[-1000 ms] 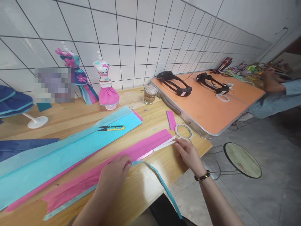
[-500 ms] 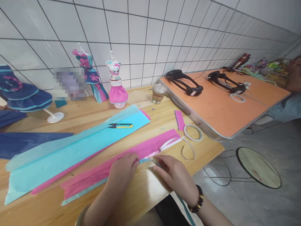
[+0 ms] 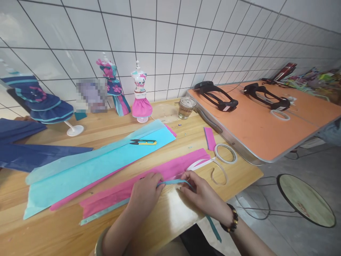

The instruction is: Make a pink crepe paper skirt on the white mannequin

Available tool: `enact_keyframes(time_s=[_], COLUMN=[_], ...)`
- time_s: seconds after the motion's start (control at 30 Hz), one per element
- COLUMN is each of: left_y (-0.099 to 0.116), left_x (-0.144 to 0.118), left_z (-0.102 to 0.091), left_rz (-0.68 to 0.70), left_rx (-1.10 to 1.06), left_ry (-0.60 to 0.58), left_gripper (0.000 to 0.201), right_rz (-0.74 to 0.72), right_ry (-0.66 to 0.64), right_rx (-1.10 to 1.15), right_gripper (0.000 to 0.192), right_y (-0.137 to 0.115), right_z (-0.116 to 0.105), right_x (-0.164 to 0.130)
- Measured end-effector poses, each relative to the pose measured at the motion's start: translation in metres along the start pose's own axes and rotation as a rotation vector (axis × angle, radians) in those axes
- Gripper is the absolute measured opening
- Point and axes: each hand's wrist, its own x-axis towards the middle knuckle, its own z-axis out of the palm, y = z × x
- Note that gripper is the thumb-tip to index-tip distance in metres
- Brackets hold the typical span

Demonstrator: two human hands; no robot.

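Observation:
A long pink fabric strip (image 3: 170,169) lies across the table, with a narrow teal strip (image 3: 172,181) along its near edge. My left hand (image 3: 146,192) rests on the pink strip, its fingers pressed together and its thumb and fingertips on the teal strip. To its right, my right hand (image 3: 204,192) pinches the teal strip between thumb and fingers. The strip is stretched between both hands, and its tail hangs past the table edge below my right wrist. Beyond my right hand, white tape backing (image 3: 195,164) curls loose near a tape roll (image 3: 226,162).
Yellow-handled thread snips (image 3: 151,143) lie on a wide turquoise fabric piece (image 3: 106,167). Small dressed mannequins, including one in a pink skirt (image 3: 142,106), stand by the tiled wall. A drinking glass (image 3: 186,108) adjoins the orange table (image 3: 255,131). A round stool (image 3: 306,201) stands right.
My right hand has shifted slightly along the teal strip, and more of the strip shows between the hands. The whole view has swung a little left. My left hand keeps its place on the fabric.

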Motion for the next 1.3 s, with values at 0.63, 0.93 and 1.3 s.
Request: enact_keyframes(time_s=[0.63,0.93,1.3], left_y=[0.0,0.001,0.004], left_x=[-0.001,0.0,0.002], left_z=[0.002,0.0,-0.001], left_rz=[-0.005,-0.018,-0.039], left_rx=[0.009,0.009,0.031], left_ry=[0.022,0.015,-0.007], left_gripper=[0.017,0.015,0.015], right_rz=[0.015,0.05,0.007], right_ry=[0.21,0.219,0.242], right_rx=[-0.311,-0.289,-0.311], right_gripper=[0.024,0.029,0.033], right_y=[0.013,0.016,0.025], right_z=[0.004,0.003,0.003], right_x=[0.017,0.02,0.022])
